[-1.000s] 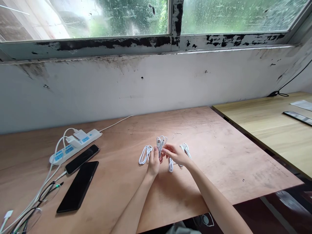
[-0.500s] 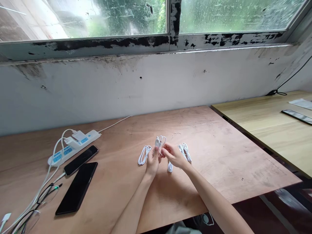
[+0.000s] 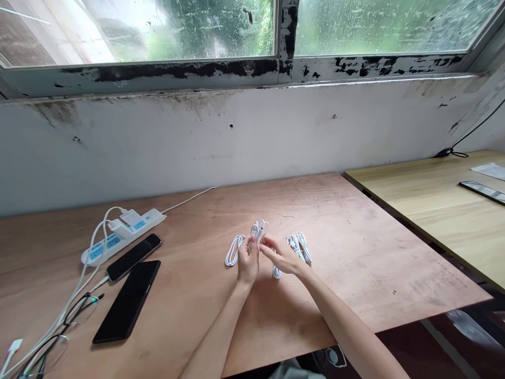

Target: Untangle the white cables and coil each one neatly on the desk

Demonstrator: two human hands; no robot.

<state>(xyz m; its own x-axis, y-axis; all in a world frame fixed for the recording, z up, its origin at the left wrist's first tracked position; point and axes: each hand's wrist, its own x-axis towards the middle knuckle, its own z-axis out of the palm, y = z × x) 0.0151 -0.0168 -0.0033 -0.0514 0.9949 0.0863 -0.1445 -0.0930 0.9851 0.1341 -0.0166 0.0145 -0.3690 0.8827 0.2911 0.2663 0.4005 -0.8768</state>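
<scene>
Background: a water-spotted window (image 3: pixel 158 31) above a stained white wall (image 3: pixel 158 147).
Surface: plywood tabletop (image 3: pixel 355 252), meeting a paler wooden desk (image 3: pixel 434 221) on the right.
Left hand (image 3: pixel 248 261): closed around a white cable bundle (image 3: pixel 258 229), which stands up from its fingers.
Right hand (image 3: pixel 282 256): fingertips (image 3: pixel 262 248) at the bundle; whether they grip it is hard to tell.
Other cables: one white coil (image 3: pixel 235 250) lies left of the hands, another (image 3: pixel 299 247) right.
Further left: a power strip (image 3: pixel 122 237), two black smartphones (image 3: pixel 134 257) (image 3: pixel 126 301), and eyeglasses (image 3: pixel 81 310).
</scene>
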